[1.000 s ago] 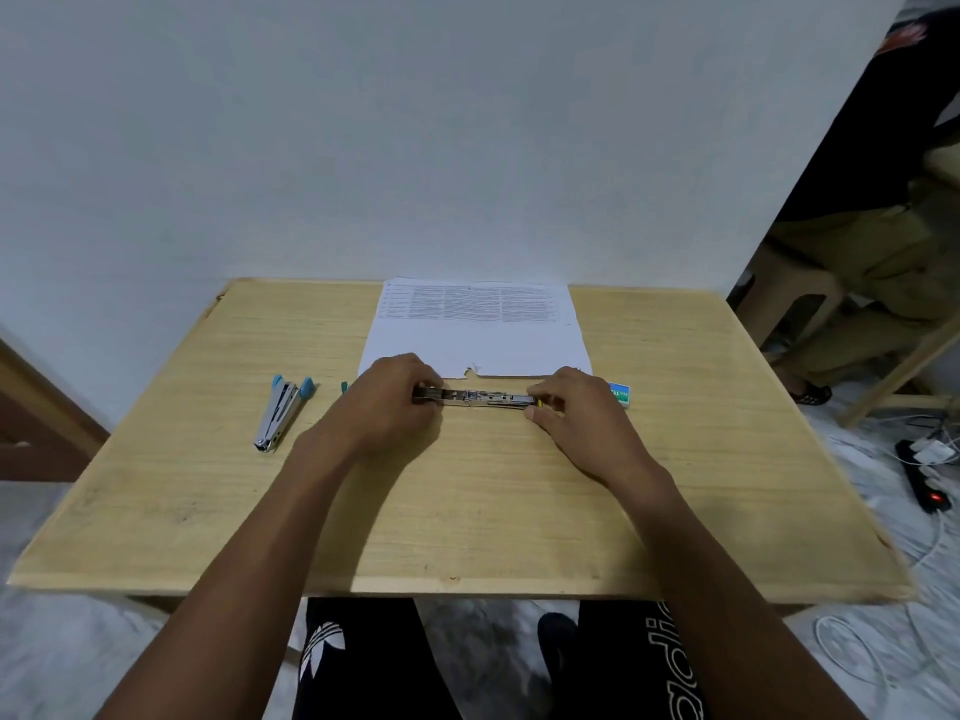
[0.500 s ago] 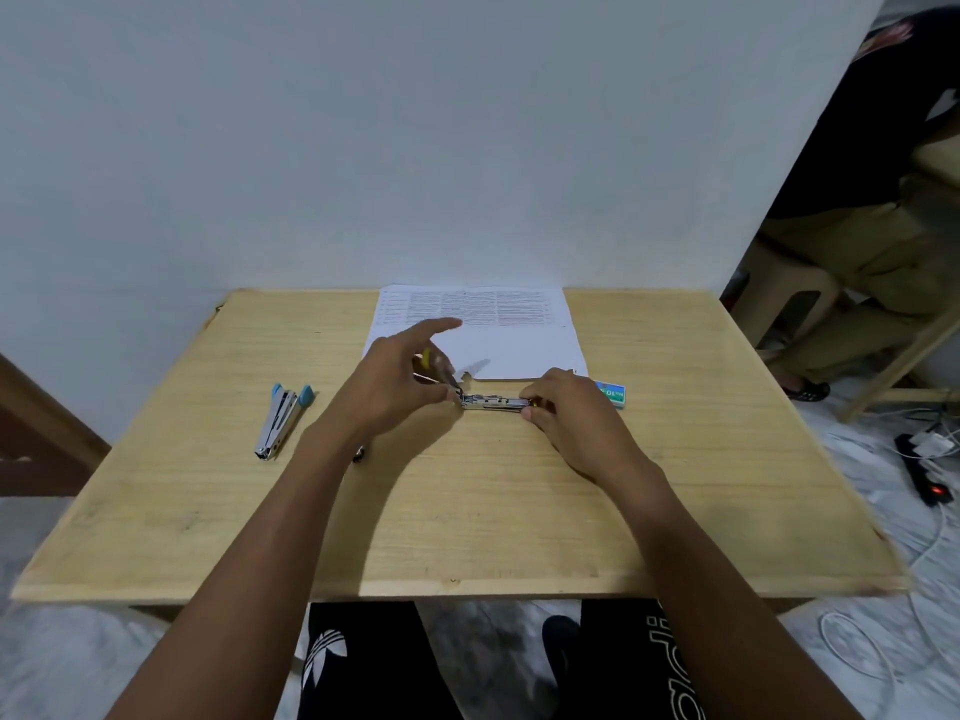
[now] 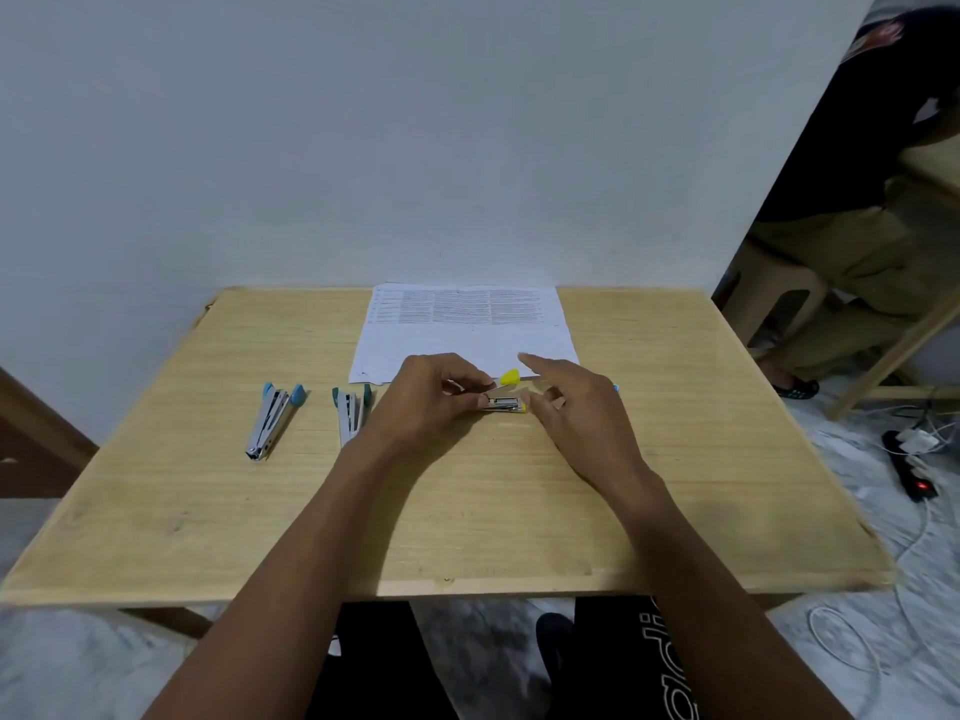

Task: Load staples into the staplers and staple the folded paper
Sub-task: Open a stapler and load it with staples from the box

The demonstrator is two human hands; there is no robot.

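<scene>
— Wooden table (image 3: 519,511) against a pale wall. Where's the stapler?
— The yellow stapler (image 3: 503,404) lies between the hands, its top lifted. The left hand (image 3: 431,392) pinches its left end.
— And the right hand (image 3: 576,407)?
— Loosely spread, forefinger straight, thumb just beside the stapler. The paper (image 3: 467,340) lies beyond the hands, and two blue staplers (image 3: 270,418) are left of the left hand.

1. The left hand (image 3: 431,397) covers the left end of the yellow-tipped metal stapler (image 3: 505,402).
2. The right hand (image 3: 576,407) hides all but a sliver of a blue box (image 3: 615,388).
3. Print on the white folded paper (image 3: 467,345), at the far edge of the wooden table (image 3: 467,511), is too small to read.
</scene>
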